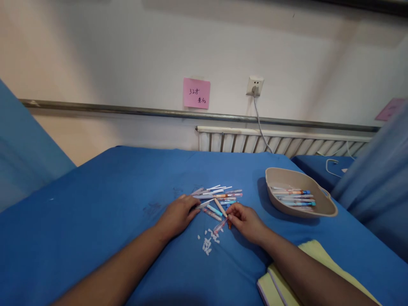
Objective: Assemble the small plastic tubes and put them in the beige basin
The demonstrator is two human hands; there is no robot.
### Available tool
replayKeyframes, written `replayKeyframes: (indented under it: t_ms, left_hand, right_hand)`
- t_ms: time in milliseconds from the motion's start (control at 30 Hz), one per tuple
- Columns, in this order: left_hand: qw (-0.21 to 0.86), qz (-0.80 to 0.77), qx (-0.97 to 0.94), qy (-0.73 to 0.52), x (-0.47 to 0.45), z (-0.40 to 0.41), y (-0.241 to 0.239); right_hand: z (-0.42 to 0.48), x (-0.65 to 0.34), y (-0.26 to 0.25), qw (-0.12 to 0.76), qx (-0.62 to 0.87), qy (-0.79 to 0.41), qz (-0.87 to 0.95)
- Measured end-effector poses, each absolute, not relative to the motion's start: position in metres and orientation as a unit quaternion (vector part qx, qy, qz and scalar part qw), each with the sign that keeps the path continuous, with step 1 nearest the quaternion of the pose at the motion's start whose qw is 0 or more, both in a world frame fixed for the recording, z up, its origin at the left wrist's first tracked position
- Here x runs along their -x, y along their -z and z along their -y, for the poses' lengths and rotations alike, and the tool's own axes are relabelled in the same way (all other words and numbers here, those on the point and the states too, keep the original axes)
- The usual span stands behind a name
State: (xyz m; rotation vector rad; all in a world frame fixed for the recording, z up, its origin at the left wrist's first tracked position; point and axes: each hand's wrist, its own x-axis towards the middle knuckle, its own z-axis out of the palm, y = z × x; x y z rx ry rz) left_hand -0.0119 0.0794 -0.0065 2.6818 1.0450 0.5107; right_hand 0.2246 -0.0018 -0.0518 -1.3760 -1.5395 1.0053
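On the blue sheet (pixel 105 204), pen parts lie in a loose pile between my two hands. My left hand (pixel 179 214) is closed at the pile's left side, its fingertips on a slim whitish pen piece (pixel 205 204). At the right of the pile, my right hand (pixel 245 220) pinches a clear, pink-tinted pen part (pixel 219 226) that points down and left. A peach pen barrel (pixel 220 207) and a light blue pen part (pixel 214 210) lie between the hands. Thin white refills (pixel 218 190) rest behind them. Several small white tips (pixel 207 244) are scattered in front.
A beige basket (pixel 301 175) holding several pens (pixel 295 198) stands to the right. A folded yellow cloth (pixel 318 250) lies under my right forearm. Behind the bed are a metal rail (pixel 143 111), a radiator (pixel 248 142) and a plugged-in socket (pixel 255 86). Blue curtains (pixel 28 148) hang at both sides.
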Motion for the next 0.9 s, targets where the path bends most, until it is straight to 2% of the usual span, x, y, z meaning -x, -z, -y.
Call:
replayKeyframes:
  t_ms: [167, 567, 900]
  left_hand:
    - [0.134, -0.366, -0.903, -0.182, 0.013, -0.081, 0.007]
    - [0.439, -0.46, -0.666, -0.391, 0.017, -0.102, 0.018]
    - [0.483, -0.44, -0.68, -0.334, 0.011, -0.093, 0.015]
  right_hand:
    - [0.002, -0.225, 0.052, 0.41, 0.545, -0.397, 0.614]
    - [0.005, -0.225, 0.05, 0.401, 0.553, -0.387, 0.62]
    - [0.004, -0.225, 0.051, 0.403, 0.551, -0.384, 0.622]
